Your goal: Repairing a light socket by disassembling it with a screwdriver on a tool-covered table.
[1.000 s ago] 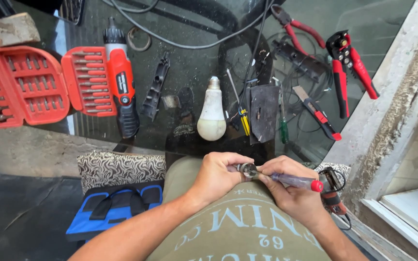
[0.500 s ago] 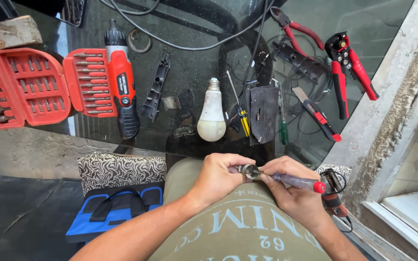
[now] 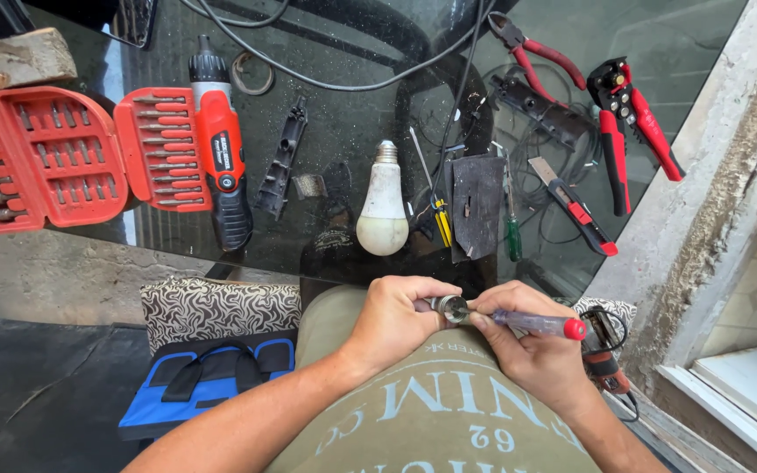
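Left hand (image 3: 393, 317) grasps a mostly hidden metal fitting (image 3: 450, 307); right hand (image 3: 532, 355) grips a screwdriver (image 3: 532, 323).

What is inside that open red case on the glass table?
The open red case holds rows of metal screwdriver bits in moulded slots. Its left end runs off the picture, so those slots cannot be seen. A red cordless screwdriver lies beside it.

Left hand (image 3: 393, 320) and right hand (image 3: 527, 355) together, fingers (image 3: 484, 322) curled.
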